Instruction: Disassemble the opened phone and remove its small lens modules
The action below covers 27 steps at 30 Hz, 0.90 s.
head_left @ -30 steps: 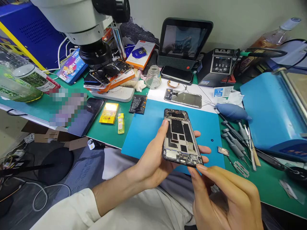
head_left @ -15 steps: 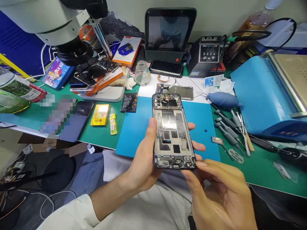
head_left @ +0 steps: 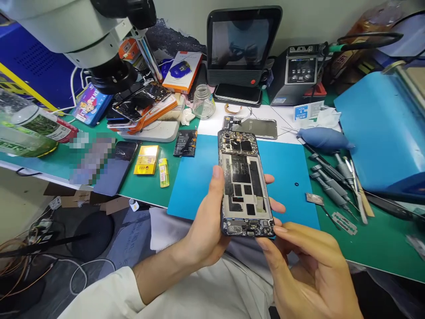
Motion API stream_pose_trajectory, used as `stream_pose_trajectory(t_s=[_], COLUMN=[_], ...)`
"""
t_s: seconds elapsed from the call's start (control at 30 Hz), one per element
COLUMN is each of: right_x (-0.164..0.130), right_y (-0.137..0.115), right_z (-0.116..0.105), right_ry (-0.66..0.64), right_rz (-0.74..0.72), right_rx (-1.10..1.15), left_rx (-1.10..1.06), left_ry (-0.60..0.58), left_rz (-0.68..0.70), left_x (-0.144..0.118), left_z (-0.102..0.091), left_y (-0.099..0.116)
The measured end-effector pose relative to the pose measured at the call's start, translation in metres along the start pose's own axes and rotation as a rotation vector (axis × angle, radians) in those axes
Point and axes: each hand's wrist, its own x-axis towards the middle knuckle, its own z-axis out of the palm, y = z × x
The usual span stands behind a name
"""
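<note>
An opened smartphone [head_left: 245,186], its back cover off, lies across my left hand [head_left: 203,223], with the thumb along its left edge and the fingertips showing past the right edge. Circuit boards are bare at its top and bottom, and the middle is a pale frame with dark patches. My right hand [head_left: 308,261] has its thumb and index finger at the phone's lower right corner, closed on it; its other fingers are curled. Below the phone lies a blue mat [head_left: 189,177]. A loose phone battery [head_left: 185,143] rests at the mat's upper left edge.
A microscope [head_left: 113,73] overhangs the left side. Screwdrivers [head_left: 328,184], a blue air blower [head_left: 325,138] and a razor blade [head_left: 344,223] lie at right, beside a blue machine [head_left: 392,133]. A glass jar [head_left: 203,104] and a screen device [head_left: 244,44] stand behind.
The head view has shifted, so the bench appears farther right. The phone is tilted slightly differently, and the bright glare on its middle is gone. Both hands keep their grip.
</note>
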Motion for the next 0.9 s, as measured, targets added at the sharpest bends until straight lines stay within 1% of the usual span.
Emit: stream_pose_trajectory(t_s=[0.07,0.13,0.2,0.27,0.37,0.43,0.6,0.9], right_x=[0.0,0.0,0.001,0.003,0.005,0.005,0.004,0.003], right_y=[0.0,-0.003,-0.008,-0.013,-0.015,-0.014,-0.01,0.004], right_z=[0.0,-0.001,-0.004,-0.007,-0.01,-0.009,0.003,0.013], right_ry=[-0.044,-0.07,-0.073,-0.082,-0.176,-0.206,-0.179,-0.233], right_rz=[0.02,0.007,-0.04,-0.116,-0.206,-0.218,-0.168,-0.204], right_rx=[0.008,-0.003,-0.079,-0.188,-0.302,-0.328,-0.29,-0.19], left_rx=[0.005,0.016,0.027,0.039,0.062,0.073,0.092,0.15], left_ry=[0.021,0.04,0.055,0.065,0.065,0.057,0.065,0.09], left_rz=[0.01,0.021,0.032,0.042,0.054,0.063,0.124,0.214], left_x=[0.002,0.003,0.004,0.004,0.003,0.003,0.006,0.013], left_z=[-0.002,-0.004,-0.005,-0.006,-0.007,-0.008,-0.014,-0.028], left_y=[0.0,0.0,0.0,-0.001,-0.004,-0.006,-0.011,-0.015])
